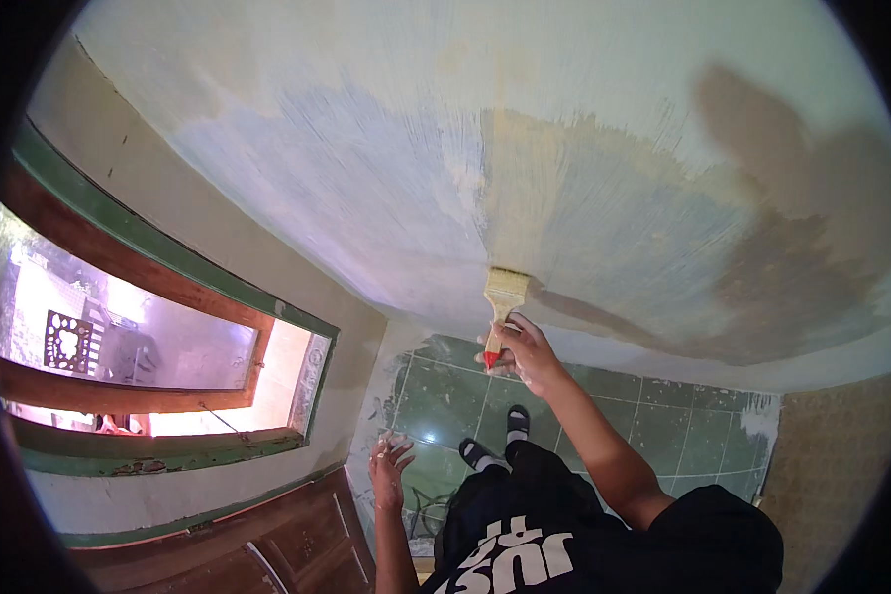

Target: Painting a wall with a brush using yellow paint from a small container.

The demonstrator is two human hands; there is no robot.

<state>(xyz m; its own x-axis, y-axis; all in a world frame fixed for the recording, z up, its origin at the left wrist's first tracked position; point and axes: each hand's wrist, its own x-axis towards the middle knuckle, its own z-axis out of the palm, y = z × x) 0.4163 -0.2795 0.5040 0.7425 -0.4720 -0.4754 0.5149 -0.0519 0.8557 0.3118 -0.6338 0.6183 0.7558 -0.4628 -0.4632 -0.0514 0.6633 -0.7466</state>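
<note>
My right hand grips the wooden handle of a flat paintbrush with a red tip at the handle's end. The brush's bristles point away from me and meet the lower part of the wall, or lie very close to it. Streaky brush marks cover the wall in pale, bluish and yellowish patches. A darker, yellowish vertical band runs up from the bristles. Off to the lower left, my left hand hangs with its fingers loosely apart and nothing in it. Whitish spots mark both hands.
At left is a green-framed window with a tilted wooden sash. Below it stands a brown wooden panel. Green floor tiles with white splatters lie under my sandalled feet. A dark tangled cable or wire is near my legs.
</note>
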